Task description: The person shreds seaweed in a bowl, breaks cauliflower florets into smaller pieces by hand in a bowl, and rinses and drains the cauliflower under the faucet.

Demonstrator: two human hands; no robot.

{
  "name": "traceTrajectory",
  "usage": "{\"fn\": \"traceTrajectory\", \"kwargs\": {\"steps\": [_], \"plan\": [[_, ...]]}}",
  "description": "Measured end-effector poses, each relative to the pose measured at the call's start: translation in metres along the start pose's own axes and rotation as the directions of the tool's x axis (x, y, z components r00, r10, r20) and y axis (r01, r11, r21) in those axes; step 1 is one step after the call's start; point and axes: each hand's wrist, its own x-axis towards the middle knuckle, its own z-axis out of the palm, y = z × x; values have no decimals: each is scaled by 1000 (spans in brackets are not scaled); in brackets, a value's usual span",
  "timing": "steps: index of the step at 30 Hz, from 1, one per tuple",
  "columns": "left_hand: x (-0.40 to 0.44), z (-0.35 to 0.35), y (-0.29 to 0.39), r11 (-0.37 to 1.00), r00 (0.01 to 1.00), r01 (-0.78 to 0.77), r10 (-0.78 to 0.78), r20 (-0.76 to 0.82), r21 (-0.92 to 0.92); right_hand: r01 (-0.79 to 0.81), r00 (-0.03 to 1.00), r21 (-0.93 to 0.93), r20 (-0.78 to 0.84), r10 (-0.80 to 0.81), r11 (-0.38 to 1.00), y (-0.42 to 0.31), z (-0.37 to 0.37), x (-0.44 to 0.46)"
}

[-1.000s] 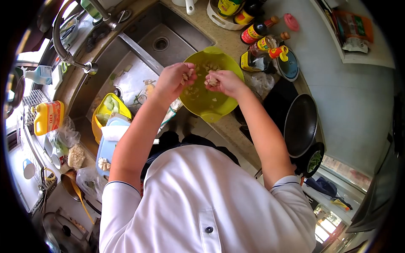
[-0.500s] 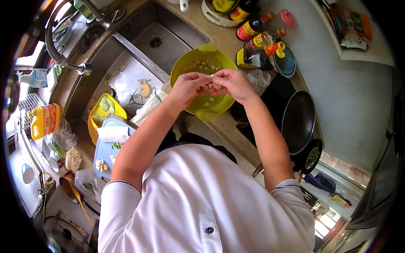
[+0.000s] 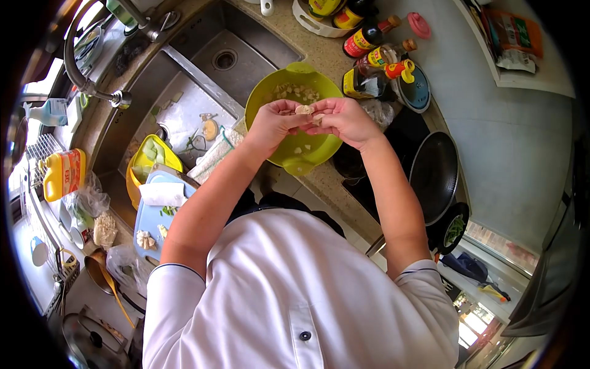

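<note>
Over a green bowl [image 3: 295, 163], my left hand [image 3: 276, 126] and my right hand [image 3: 344, 122] meet, their fingers closed around a pale piece of food [image 3: 304, 110]. Both hands pinch it from opposite sides. Small pale pieces [image 3: 298, 92] lie in the bowl behind the hands, and a few more show below them. Whether further pieces are tucked inside the curled fingers is hard to make out.
Left of the bowl is a double sink [image 3: 190, 117] with a towel [image 3: 215, 154] on its edge. A blue cutting board [image 3: 150, 215] lies beside a yellow container [image 3: 136, 178]. Sauce bottles [image 3: 369, 43] stand behind; a black wok [image 3: 434, 178] sits right.
My hands were apart a second ago, each with pale pieces in it; they came together over the bowl. The pale piece now shows more plainly between the fingertips. The view has shifted slightly.
</note>
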Motion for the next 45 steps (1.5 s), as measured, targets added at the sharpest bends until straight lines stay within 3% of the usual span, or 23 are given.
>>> {"fn": "traceTrajectory", "kwargs": {"steps": [6, 10, 14, 17, 19, 20, 22, 26, 28, 31, 36, 38, 41, 45], "plan": [[5, 2, -4, 999, 994, -14, 19, -107, 41, -35, 999, -24, 10, 35, 999, -3, 1, 5], [18, -8, -16, 997, 998, -21, 17, -61, -80, -109, 994, -195, -17, 108, 975, -11, 3, 5], [14, -6, -11, 958, 998, 49, -39, 40, -281, -120, 991, -83, 52, 125, 989, -23, 2, 2], [9, -3, -7, 957, 991, 87, -55, 119, -278, -101, 988, -96, 105, 111, 990, -26, 1, 1], [10, -1, -9, 975, 989, 88, -61, 134, -205, -129, 991, -275, 10, 137, 953, -26, 1, 3], [10, 0, -10, 987, 987, 88, -68, 146, -132, -129, 991, -275, 10, 137, 953, -26, 2, 4], [13, -4, -12, 985, 987, 105, -87, 135, -135, -167, 986, -423, -74, 150, 891, -27, 5, 6], [11, -9, -13, 973, 986, 142, -121, 117, -184, -171, 984, -506, -122, 127, 845, -24, 4, 12], [11, -11, -14, 970, 991, 120, -103, 86, -213, -119, 983, -379, -178, 53, 918, -19, 3, 11], [13, -13, -17, 967, 996, 81, -71, 52, -242, -87, 972, -435, -234, -20, 896, -11, 5, 8], [22, -12, -24, 975, 999, 32, -40, -34, -221, -92, 974, -364, -228, 7, 927, 21, -5, 26], [27, -13, -24, 996, 993, 45, -53, -102, -75, -156, 953, -276, -296, 70, 948, 29, -12, 33], [47, -21, -39, 993, 977, 84, -66, -204, 85, -199, 950, -128, -269, 159, 971, 51, -29, 51], [62, -27, -49, 982, 961, 154, -124, -248, 109, -277, 934, -18, -238, 265, 961, 67, -34, 69]]}}
